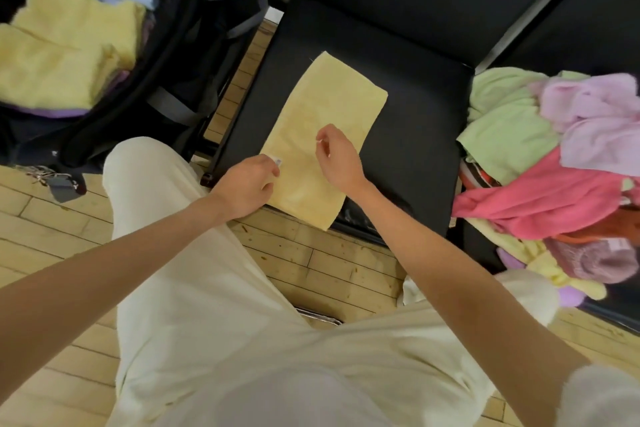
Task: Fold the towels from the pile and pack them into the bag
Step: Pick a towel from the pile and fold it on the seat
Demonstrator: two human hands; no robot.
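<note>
a black chair [412,121] fills the middle, standing on a pale wooden floor [52,253]; at the left an open dark bag [166,80] holds folded towels [59,55] in yellow, blue and purple, cut off by the frame edge; on the right a loose pile of towels [554,163] in green, lilac, pink and yellow lies on a second seat, partly out of view; a yellow towel [322,135], folded to a long strip, lies on the chair seat, its near end hanging over the front edge; the left hand [246,187] pinches the towel's near left edge by a small white tag [278,161], print too small to read; the right hand [337,158], fingers curled, pinches something small and white above the towel, which i cannot make out.
</note>
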